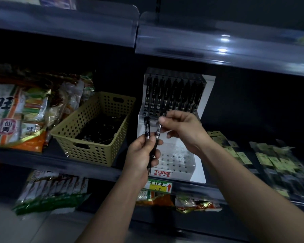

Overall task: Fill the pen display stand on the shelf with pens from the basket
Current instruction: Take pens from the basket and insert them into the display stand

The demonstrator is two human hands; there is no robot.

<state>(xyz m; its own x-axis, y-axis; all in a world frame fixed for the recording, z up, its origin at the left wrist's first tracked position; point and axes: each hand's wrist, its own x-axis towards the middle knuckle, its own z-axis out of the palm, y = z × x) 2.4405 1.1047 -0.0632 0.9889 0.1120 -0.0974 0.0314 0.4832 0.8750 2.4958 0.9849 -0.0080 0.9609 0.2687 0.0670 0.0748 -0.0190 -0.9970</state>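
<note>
In front of the pen display stand [208, 102], the left hand [141, 156] gripped two black pens [146, 126] in curled fingers while the right hand [184, 130] pinched one's upper end; the basket [93, 152] sat just left of the stand.

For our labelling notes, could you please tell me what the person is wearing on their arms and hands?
Nothing visible: the left hand and right hand are ungloved, with no rings, watch or bands showing, and both forearms are bare to the frame edge.
</note>
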